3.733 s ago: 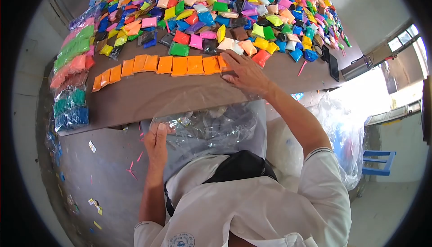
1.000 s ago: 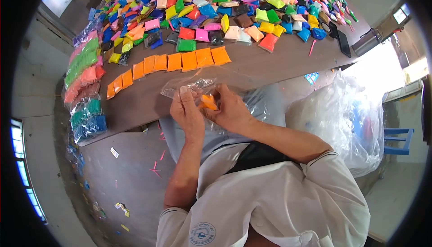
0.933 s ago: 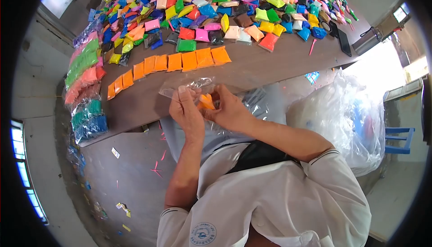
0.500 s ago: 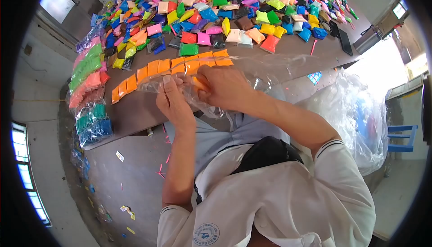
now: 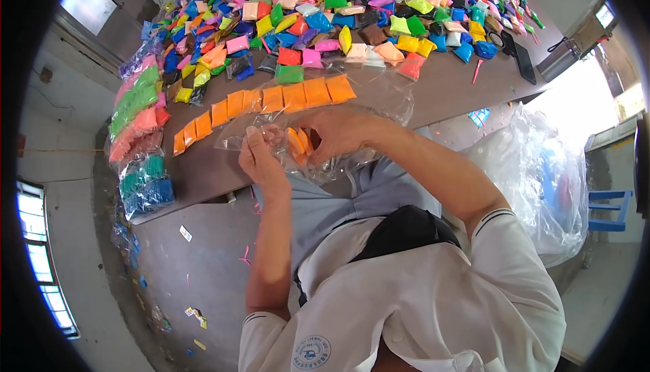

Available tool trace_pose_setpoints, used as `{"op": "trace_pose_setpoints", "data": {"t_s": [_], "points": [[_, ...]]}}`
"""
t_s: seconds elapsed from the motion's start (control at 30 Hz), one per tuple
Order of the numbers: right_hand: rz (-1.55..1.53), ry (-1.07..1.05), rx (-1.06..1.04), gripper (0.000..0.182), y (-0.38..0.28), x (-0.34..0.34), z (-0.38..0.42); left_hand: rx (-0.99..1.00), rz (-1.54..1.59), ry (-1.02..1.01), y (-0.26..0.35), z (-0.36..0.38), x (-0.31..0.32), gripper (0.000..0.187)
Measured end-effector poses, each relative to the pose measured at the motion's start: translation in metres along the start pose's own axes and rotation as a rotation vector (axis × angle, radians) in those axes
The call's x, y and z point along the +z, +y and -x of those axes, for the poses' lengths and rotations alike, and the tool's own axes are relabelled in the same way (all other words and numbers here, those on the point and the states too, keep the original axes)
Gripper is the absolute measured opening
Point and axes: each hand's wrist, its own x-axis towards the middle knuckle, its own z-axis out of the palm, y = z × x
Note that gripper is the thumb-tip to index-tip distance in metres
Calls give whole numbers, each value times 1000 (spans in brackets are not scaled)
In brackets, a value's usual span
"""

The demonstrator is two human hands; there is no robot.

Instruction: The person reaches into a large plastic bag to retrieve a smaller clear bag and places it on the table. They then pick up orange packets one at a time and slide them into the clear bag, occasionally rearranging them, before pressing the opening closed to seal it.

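Observation:
My left hand (image 5: pixel 263 162) pinches the edge of a clear plastic bag (image 5: pixel 389 106) at the table's near edge. Over the bag's middle, my right hand (image 5: pixel 335 135) has its thumb and fingers around small orange packets (image 5: pixel 298 143), which show through the film between my two hands. A curved row of orange packets (image 5: pixel 294 96) lies on the brown table just beyond my hands, partly under the clear film.
Many colourful packets (image 5: pixel 352 13) are heaped at the back. Bagged stacks (image 5: pixel 139 118) line the table's left edge. A phone (image 5: pixel 523 62) lies at the right, near a metal cup (image 5: pixel 556 60). A large plastic bag (image 5: pixel 542 182) and blue stool (image 5: pixel 609 209) stand right.
My right hand has moved slightly down and its fingers have spread more around the orange packets. The clear bag has shifted and bunched, and the view has moved a little.

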Motion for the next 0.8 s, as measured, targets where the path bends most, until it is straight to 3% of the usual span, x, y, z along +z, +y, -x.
{"op": "trace_pose_setpoints", "data": {"t_s": [0.27,0.57,0.8], "points": [[83,24,-26,45,33,25,-28,-9,-25,-65,10,-1,-6,38],[63,-14,-50,40,28,23,-28,-38,-350,-268,23,-13,-40,36],[86,-56,-26,39,29,22,-30,-42,-270,-354,30,15,-47,34]]}}
